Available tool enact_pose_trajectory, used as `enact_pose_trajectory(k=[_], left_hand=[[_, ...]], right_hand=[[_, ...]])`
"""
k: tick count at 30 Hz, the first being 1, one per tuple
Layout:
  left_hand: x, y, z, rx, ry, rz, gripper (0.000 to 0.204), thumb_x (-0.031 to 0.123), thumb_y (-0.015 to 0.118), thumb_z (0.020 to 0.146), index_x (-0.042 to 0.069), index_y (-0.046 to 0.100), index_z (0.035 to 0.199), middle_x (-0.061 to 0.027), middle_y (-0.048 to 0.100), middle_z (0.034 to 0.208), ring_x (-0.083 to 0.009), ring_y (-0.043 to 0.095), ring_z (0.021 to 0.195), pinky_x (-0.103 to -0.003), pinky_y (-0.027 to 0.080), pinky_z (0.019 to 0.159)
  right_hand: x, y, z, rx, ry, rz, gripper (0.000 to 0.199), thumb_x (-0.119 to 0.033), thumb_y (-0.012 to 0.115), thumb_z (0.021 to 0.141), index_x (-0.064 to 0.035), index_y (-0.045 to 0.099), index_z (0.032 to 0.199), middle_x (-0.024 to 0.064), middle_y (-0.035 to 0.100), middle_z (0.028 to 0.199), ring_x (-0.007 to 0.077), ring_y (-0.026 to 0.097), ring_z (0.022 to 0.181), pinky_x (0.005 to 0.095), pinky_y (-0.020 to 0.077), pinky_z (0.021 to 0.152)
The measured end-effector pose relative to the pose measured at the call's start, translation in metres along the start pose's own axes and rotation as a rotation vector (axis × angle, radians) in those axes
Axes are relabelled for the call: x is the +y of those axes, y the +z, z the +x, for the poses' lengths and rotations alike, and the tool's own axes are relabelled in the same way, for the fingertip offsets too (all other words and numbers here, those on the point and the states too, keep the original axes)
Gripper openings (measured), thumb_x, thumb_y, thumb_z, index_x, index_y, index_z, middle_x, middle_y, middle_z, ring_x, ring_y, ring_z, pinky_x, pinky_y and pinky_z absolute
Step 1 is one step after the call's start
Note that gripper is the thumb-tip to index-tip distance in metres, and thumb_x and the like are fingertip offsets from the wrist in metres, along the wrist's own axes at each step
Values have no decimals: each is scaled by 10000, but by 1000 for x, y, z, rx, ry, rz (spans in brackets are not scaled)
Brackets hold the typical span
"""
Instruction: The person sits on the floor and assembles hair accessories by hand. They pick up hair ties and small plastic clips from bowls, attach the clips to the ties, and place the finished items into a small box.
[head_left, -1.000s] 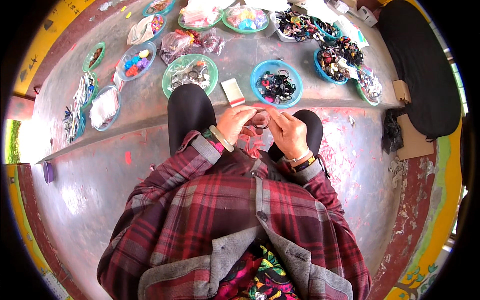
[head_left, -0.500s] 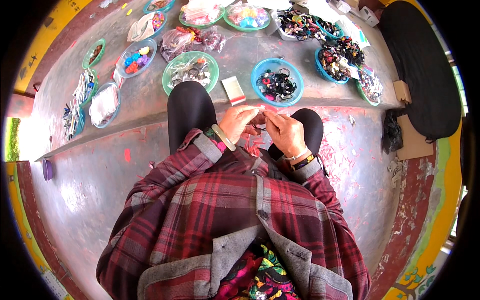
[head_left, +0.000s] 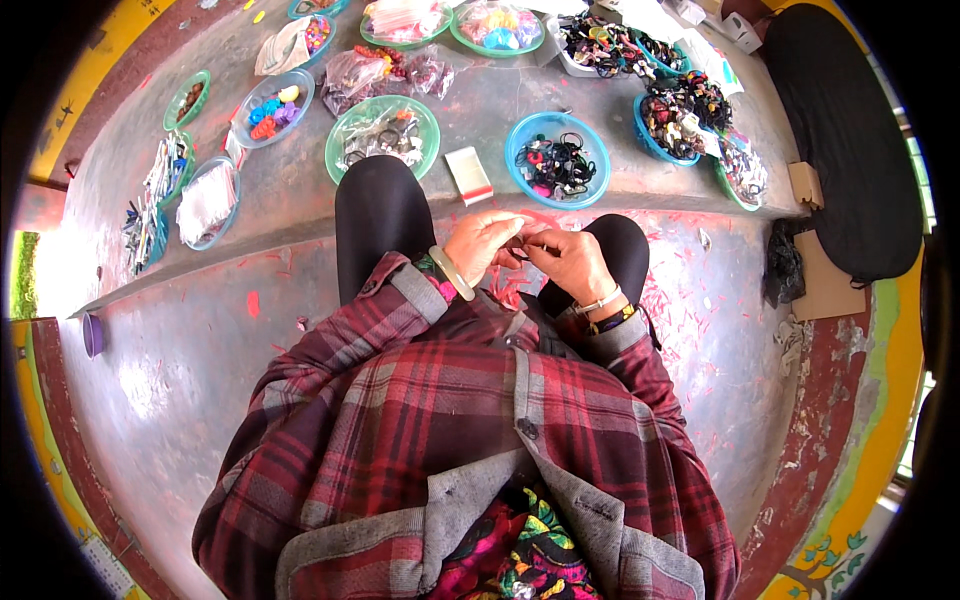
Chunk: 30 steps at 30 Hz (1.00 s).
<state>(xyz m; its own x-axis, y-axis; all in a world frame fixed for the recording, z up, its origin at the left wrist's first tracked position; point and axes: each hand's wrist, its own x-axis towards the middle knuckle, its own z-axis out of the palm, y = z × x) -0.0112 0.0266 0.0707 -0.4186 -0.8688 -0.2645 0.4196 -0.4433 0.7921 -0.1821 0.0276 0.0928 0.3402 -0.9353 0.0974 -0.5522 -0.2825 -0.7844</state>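
My left hand (head_left: 482,243) and my right hand (head_left: 570,262) meet between my knees, fingertips pinched close together. A thin black elastic band (head_left: 517,254) shows between them, mostly hidden by the fingers. Any smaller piece on it is too small to make out. Just ahead of my hands, on the raised concrete ledge, a blue bowl (head_left: 603,172) holds a tangle of black bands and small coloured pieces. A small white box with a red edge (head_left: 468,172) lies left of that bowl. Red scraps (head_left: 508,290) lie in my lap.
A green bowl (head_left: 432,150) of plastic-wrapped pieces stands beyond my left knee. Several more bowls and bags line the ledge (head_left: 480,100). At the right are a crowded blue basin (head_left: 642,140), a long black cushion (head_left: 850,140) and cardboard (head_left: 830,285). Red scraps (head_left: 680,300) litter the floor.
My right hand has turned slightly, its fingers drawn in closer to the left fingertips. The view has shifted a little; the bowls have not otherwise moved.
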Motion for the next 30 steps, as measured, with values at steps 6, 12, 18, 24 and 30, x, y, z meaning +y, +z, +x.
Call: enact_pose_trajectory(k=[6,12,18,24,30], left_hand=[[-2,-1,2,-33,-48,-31,252,139,453,882,-30,515,1058,-103,567,959,-119,564,746,-224,512,579],[-7,-4,5,-97,-62,-62,282,84,504,840,-29,505,1098,-87,573,943,-106,566,672,-233,498,608],[-13,-6,7,-65,-64,-15,234,74,493,844,-32,534,1049,-80,587,891,-107,567,654,-235,499,603],[-7,-5,6,29,-92,-52,221,96,486,855,0,521,1051,-87,588,917,-138,596,724,-293,521,633],[-7,-9,6,42,-104,-279,191,88,476,860,13,510,1032,-104,584,941,-175,602,769,-339,527,661]], right_hand=[[8,1,1,-35,12,-53,135,-181,607,712,-69,652,772,139,582,607,247,588,528,306,446,490],[2,-2,3,-66,60,24,134,-167,567,742,-67,648,781,129,588,614,231,592,537,304,446,505],[0,-6,3,-167,64,95,141,-139,540,753,-48,636,800,126,601,645,199,603,568,290,451,517],[9,9,2,35,80,258,99,-77,579,737,-38,627,815,66,610,643,102,570,557,240,438,523],[-7,16,1,276,214,305,151,-14,632,715,-33,569,852,-26,506,531,35,428,473,201,346,454]])
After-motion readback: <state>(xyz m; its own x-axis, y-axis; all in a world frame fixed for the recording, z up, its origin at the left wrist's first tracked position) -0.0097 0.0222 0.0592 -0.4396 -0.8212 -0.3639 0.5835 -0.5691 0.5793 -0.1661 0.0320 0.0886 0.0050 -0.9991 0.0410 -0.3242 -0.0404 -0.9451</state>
